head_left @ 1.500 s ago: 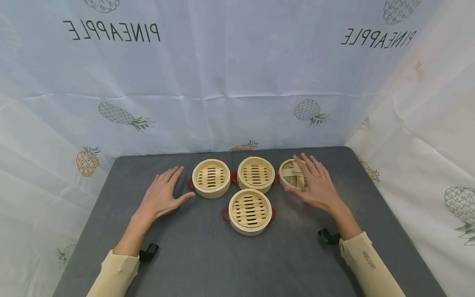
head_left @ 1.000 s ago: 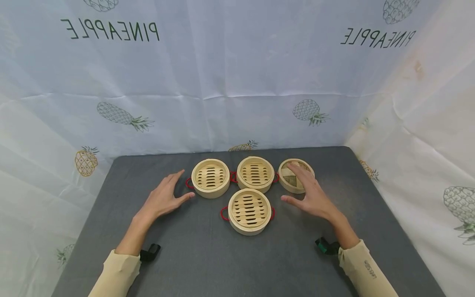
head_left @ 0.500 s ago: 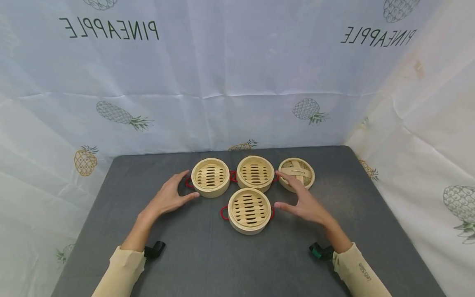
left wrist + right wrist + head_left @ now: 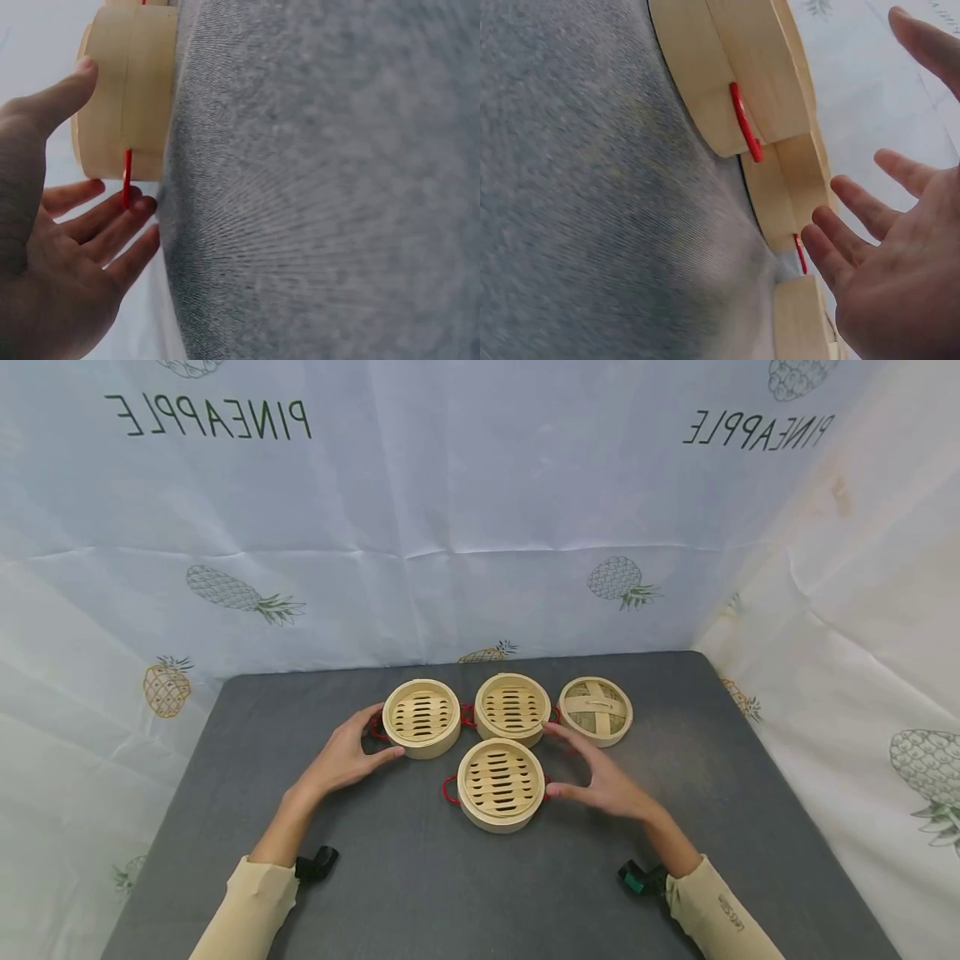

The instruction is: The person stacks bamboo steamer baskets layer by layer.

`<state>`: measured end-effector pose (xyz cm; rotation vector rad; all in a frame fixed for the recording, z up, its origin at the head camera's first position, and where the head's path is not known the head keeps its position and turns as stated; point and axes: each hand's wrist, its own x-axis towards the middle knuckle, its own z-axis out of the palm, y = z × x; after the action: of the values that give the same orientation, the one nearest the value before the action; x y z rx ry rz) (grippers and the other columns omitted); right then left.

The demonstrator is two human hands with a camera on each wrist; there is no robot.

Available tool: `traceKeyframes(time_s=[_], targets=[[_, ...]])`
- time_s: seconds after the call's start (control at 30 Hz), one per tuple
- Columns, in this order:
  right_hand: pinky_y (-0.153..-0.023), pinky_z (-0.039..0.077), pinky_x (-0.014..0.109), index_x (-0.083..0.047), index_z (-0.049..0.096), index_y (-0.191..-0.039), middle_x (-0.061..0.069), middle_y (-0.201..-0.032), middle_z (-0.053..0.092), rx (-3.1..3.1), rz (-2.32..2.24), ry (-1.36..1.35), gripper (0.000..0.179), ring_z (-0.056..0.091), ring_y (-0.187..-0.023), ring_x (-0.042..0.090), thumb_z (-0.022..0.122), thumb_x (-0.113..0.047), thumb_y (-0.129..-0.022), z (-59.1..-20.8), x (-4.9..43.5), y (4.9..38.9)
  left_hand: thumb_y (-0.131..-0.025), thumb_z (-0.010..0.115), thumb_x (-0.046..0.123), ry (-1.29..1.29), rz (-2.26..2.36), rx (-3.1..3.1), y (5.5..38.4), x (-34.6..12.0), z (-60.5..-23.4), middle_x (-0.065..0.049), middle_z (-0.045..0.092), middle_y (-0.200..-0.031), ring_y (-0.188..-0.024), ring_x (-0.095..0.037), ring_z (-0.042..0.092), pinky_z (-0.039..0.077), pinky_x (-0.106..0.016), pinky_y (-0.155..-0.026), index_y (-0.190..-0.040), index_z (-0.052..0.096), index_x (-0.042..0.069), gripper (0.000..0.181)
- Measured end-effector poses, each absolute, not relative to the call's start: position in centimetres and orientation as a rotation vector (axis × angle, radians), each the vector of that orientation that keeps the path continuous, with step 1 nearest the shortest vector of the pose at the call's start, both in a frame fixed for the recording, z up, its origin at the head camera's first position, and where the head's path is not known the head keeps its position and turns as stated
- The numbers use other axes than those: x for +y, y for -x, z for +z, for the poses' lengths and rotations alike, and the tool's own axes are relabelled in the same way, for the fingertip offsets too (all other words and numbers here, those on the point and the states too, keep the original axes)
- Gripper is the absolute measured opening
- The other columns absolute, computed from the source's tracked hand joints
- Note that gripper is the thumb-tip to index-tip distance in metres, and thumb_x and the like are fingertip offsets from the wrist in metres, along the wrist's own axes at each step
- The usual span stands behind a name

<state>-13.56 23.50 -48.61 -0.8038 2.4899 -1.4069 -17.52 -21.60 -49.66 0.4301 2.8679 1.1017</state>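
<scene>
In the head view, my left hand (image 4: 341, 762) lies at the left bamboo steamer basket (image 4: 422, 718), its thumb along the near side and its fingers by the red handle. The left wrist view shows that basket (image 4: 124, 97) from the side, loosely extended fingers right at the handle (image 4: 127, 169). My right hand (image 4: 606, 785), fingers spread, is beside the front steamer basket (image 4: 501, 783), its thumb overlapping the right handle. In the right wrist view, a gap separates this palm (image 4: 907, 292) from the front basket (image 4: 757, 67). Neither hand grips anything.
A third steamer basket (image 4: 513, 708) stands at back centre, close behind the front one. To its right sits a woven bamboo lid (image 4: 596, 708) with a crossed band. The dark grey table (image 4: 480, 902) ends at a pineapple-print curtain (image 4: 420, 610).
My right hand has come away from over the woven lid, moving left and nearer to the front basket. My left hand has shifted slightly right, up to the left basket. The baskets stay put.
</scene>
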Motion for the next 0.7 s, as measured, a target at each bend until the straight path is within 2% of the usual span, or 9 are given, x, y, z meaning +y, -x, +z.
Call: traceKeyframes(time_s=[0.27, 0.57, 0.7], targets=[[-0.118, 0.047, 0.064, -0.013, 0.032, -0.171, 0.013, -0.174, 0.04, 2.361, -1.473, 0.831, 0.089, 0.044, -0.153, 0.048, 0.081, -0.018, -0.097, -49.1, 22.9, 13.6, -0.095, 0.087, 0.036, -0.443, 1.142, 2.866, 17.6, -21.5, -49.9, -0.025, 0.057, -0.157, -0.142, -0.043, 0.06, 0.053, -0.06, -0.116, -0.164, 0.041, 0.0, 0.09], [-0.119, 0.048, 0.052, -0.014, 0.032, -0.171, 0.011, -0.174, 0.041, 2.289, -1.488, 0.889, 0.092, 0.045, -0.157, 0.038, 0.083, -0.02, -0.095, -50.0, 22.4, 13.7, -0.096, 0.086, 0.038, -0.447, 1.134, 2.87, 17.6, -21.4, -50.2, -0.024, 0.06, -0.155, -0.139, -0.042, 0.062, 0.052, -0.06, -0.115, -0.163, 0.042, 0.001, 0.088], [-0.12, 0.049, 0.041, -0.014, 0.033, -0.17, 0.01, -0.173, 0.042, 2.268, -1.499, 0.893, 0.094, 0.05, -0.154, 0.033, 0.085, -0.017, -0.093, -50.4, 22.1, 13.7, -0.096, 0.085, 0.038, -0.457, 1.129, 2.868, 17.7, -21.4, -50.2, -0.023, 0.06, -0.155, -0.138, -0.041, 0.062, 0.052, -0.061, -0.114, -0.163, 0.042, 0.001, 0.088]])
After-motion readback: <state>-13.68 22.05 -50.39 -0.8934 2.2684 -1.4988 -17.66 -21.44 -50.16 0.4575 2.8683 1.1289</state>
